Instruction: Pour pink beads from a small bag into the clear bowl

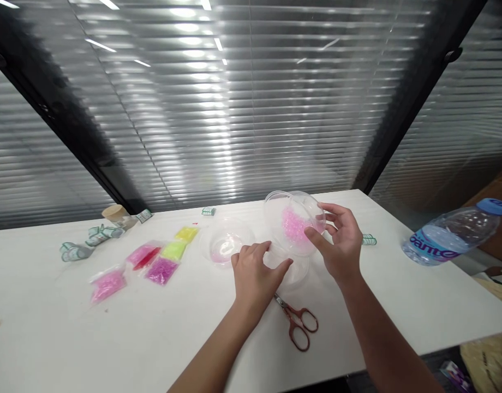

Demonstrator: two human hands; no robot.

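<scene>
Right hand gripped a clear tub tilted above the worktop, pink beads inside. Left hand pressed flat on a clear lid; beside it an almost empty bowl.

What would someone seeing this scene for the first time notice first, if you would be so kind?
The tilted clear round plastic container holding pink beads, gripped by the right hand at the centre of the white table, catches the eye, with the left hand resting on another clear container below it. To the left lie small bags of pink and yellow beads, and red-handled scissors sit near the front edge.
</scene>
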